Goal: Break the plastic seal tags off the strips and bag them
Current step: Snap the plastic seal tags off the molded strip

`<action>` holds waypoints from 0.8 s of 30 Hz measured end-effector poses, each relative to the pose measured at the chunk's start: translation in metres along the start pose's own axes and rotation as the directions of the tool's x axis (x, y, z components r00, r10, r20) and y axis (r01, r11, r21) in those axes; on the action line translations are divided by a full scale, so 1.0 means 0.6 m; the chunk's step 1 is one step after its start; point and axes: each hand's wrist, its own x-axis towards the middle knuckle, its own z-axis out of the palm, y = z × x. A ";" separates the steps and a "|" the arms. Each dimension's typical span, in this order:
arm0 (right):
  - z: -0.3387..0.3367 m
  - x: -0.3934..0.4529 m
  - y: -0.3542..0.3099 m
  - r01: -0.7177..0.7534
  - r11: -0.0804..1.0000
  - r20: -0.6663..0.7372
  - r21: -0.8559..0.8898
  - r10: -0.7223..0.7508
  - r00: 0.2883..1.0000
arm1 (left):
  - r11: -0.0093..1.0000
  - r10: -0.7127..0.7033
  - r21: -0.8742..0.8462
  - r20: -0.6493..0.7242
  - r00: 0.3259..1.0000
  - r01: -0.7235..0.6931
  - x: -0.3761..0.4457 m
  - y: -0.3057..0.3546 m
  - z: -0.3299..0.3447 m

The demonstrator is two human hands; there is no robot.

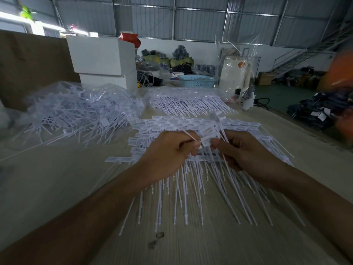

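1. Seal tags, white and still joined in a short strip, were held up between both hands, just above the larger spread of strips that lay on the counter.
2. The left hand was seen with its fingers curled, and the thin tail of one tag was pinched between its thumb and forefinger, right at the near left end of the raised strip.
3. The right hand was likewise curled, and the rest of the raised strip, together with several tails running down past the palm, was gripped in it.
4. The raised strip was angled from the hands up and away toward the right, while the tails pointed down toward the person; the end tag lay directly between the two thumbs, touching both.
5. That gap between the thumbs was judged to be what the coming snap turned on: the left hand was nearer to the single end tag, so a twist or pull there, against the right hand's hold, was thought likely to part it.
6. A clear bag holding loose tags was placed on the counter to the left, well apart from the hands; another bundle of strips was laid farther back.
7. Bagging was judged not yet done for the tag in hand.
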 end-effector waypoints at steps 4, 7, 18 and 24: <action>0.003 -0.002 -0.002 -0.051 0.995 -0.004 0.081 0.051 0.999 | 0.998 -0.050 -0.028 -0.081 0.995 0.048 0.001 -0.004 0.005; 0.007 -0.002 -0.005 -0.073 0.991 0.011 0.109 0.072 0.997 | 0.999 -0.040 -0.024 -0.106 0.994 0.037 0.000 -0.005 0.005; 0.007 -0.003 -0.002 -0.096 0.994 0.104 0.047 0.091 0.990 | 0.999 0.018 0.039 -0.127 0.992 -0.013 0.001 0.007 -0.001; 0.011 -0.006 0.000 -0.079 0.990 0.109 0.120 0.065 0.992 | 0.997 0.041 0.070 -0.179 0.983 -0.029 0.003 -0.004 -0.004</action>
